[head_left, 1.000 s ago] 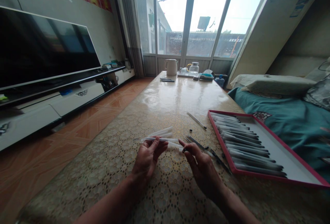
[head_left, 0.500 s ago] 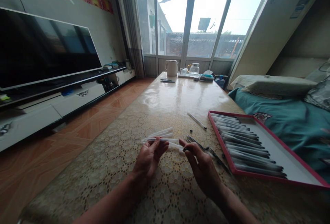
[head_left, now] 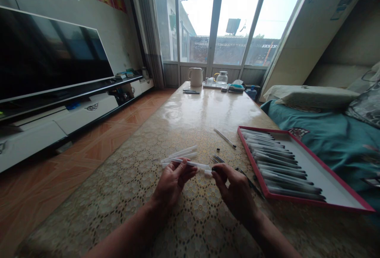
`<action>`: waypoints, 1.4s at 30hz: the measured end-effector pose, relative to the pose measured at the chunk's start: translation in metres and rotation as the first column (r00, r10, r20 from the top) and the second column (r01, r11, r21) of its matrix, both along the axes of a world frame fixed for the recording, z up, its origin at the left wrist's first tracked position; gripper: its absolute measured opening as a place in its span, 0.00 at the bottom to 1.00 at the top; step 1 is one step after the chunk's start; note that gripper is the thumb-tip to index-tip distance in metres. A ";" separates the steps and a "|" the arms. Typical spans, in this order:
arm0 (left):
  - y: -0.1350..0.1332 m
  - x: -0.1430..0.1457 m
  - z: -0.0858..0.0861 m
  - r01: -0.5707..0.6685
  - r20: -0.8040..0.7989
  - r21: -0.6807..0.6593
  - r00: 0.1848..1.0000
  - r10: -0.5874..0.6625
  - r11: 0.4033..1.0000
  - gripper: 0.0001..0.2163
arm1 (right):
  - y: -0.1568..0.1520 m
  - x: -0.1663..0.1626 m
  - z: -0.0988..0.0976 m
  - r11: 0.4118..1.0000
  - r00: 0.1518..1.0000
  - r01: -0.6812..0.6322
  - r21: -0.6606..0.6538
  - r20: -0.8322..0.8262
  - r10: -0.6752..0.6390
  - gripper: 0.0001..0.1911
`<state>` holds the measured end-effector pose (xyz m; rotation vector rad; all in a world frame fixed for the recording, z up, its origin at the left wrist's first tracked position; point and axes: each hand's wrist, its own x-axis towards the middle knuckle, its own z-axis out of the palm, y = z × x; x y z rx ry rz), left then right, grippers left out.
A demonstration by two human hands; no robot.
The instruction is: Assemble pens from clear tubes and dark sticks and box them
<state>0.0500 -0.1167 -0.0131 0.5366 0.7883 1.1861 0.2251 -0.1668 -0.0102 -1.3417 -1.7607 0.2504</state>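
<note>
Foreground: my left hand (head_left: 170, 176) grasps a clear pen barrel (head_left: 199, 165) above the patterned worktop (head_left: 190, 218); my right hand (head_left: 234, 184) pinches a small black piece (head_left: 213, 169) just beside the barrel's end, contact uncertain. Right: a red-rimmed tray (head_left: 332, 174) containing dark-tipped pens (head_left: 285, 167). Just beyond my left hand: loose clear tubes (head_left: 189, 149). Far end: a pale jug (head_left: 196, 77). Background, right: blue labels (head_left: 342, 7), lettering too small to read.

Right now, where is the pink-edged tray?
In the head view, the pink-edged tray lies on the right side of the table, to the right of the right hand and beside the teal cloth.
</note>
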 end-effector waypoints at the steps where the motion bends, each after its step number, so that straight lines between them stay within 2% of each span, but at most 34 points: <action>1: 0.000 0.000 0.000 0.005 -0.005 0.012 1.000 -0.005 1.000 0.05 | -0.001 0.000 0.001 1.000 1.000 -0.003 0.002 0.011 0.003 0.04; 7: -0.001 0.001 -0.002 0.035 -0.032 0.062 0.999 -0.033 0.997 0.13 | -0.003 0.000 0.004 1.000 0.998 -0.021 -0.017 0.066 0.022 0.05; 17: -0.003 0.002 0.000 0.028 -0.058 0.107 0.998 -0.022 0.994 0.15 | -0.001 0.004 -0.003 0.998 0.998 -0.034 -0.060 0.047 0.037 0.05; 26: -0.006 0.003 0.001 0.046 -0.046 0.126 0.998 -0.040 0.991 0.13 | 0.000 0.004 -0.003 0.988 0.996 -0.058 -0.144 0.062 0.067 0.13; 32: -0.008 0.003 0.003 0.057 -0.052 0.119 0.997 -0.051 0.991 0.14 | 0.002 0.002 -0.010 0.985 0.997 -0.036 -0.172 0.068 0.048 0.18; 36: -0.008 0.003 0.004 0.064 -0.058 0.106 0.997 -0.058 0.992 0.14 | 0.004 0.001 -0.013 0.971 0.997 -0.071 -0.228 -0.052 0.060 0.21; 39: -0.006 0.002 0.004 0.040 -0.042 0.091 0.998 -0.036 0.995 0.14 | 0.003 0.001 -0.009 0.945 0.986 -0.129 -0.299 -0.141 0.090 0.19; 42: -0.005 0.002 0.004 0.021 -0.032 0.077 0.999 -0.018 0.997 0.14 | 0.002 0.002 -0.006 0.960 0.995 -0.090 -0.265 -0.059 0.077 0.12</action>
